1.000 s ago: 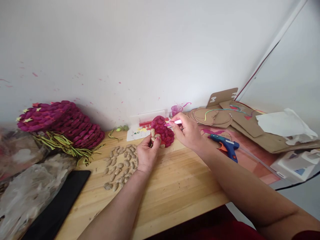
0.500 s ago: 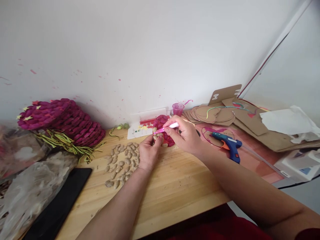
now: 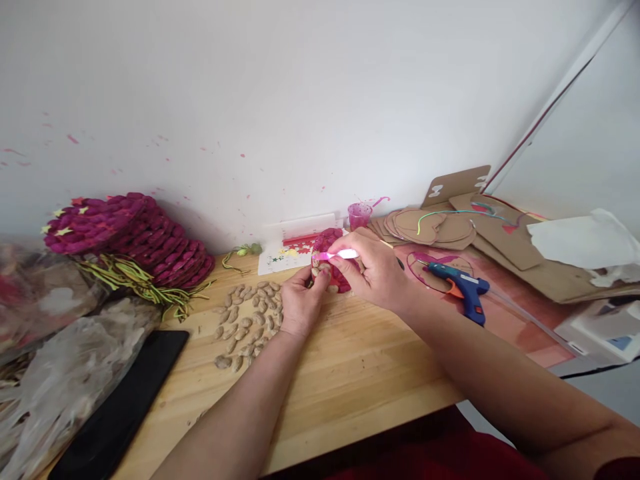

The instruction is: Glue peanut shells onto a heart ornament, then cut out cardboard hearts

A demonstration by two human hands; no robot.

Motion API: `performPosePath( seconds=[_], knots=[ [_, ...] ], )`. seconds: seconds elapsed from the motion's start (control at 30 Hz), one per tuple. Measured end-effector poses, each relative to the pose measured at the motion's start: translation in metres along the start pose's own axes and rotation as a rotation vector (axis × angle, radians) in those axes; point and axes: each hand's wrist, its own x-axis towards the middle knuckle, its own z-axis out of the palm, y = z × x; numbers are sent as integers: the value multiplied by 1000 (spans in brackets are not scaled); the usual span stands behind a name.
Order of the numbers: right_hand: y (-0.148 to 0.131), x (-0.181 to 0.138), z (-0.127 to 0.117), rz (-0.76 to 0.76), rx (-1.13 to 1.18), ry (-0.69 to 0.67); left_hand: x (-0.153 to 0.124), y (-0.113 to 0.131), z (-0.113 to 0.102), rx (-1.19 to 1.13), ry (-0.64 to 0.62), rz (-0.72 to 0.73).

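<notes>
Partly behind the right hand (image 3: pixel 376 272), a magenta piece (image 3: pixel 342 281) touches the left hand (image 3: pixel 301 299).

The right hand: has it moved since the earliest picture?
Yes. The right hand has moved left and slightly down in the view, relative to the pink cup.

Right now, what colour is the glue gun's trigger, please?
The trigger is orange, in the head view.

My brush (image 3: pixel 346 253) looks like smooth plastic; the loose peanuts (image 3: pixel 247 323) before me are rough and matt, my table (image 3: pixel 360 353) smooth pale wood, the glue gun (image 3: pixel 467 288) plastic, the cardboard (image 3: pixel 515 252) matt, the bag (image 3: pixel 75 373) thin crinkled plastic
</notes>
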Motion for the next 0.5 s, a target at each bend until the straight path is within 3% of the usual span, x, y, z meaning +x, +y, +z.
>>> performPosePath(
  seconds=[0.1, 0.27, 0.5],
  knots=[
    [-2, 1, -4, -30, -5, 23, 0, 0, 0, -9, -12, 7],
    [-4, 1, -6, -5, 36, -64, 0, 0, 0, -4, -8, 15],
    [3, 2, -7, 80, 4, 54, 2, -8, -1, -98, -46, -95]
  ],
)
